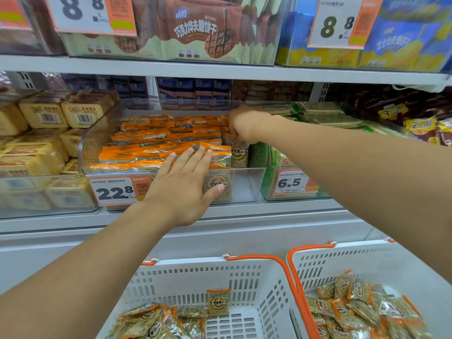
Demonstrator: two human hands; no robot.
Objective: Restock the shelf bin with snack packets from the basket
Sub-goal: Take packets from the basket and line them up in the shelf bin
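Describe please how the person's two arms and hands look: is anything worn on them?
Both forearms are bare as far as the picture shows; no sleeve or cuff enters the view. The left hand has no glove, ring, watch or bracelet, and its nails are short and unpainted. The right hand also has no glove, and its wrist is bare. Its fingers are mostly hidden, so rings there cannot be judged.
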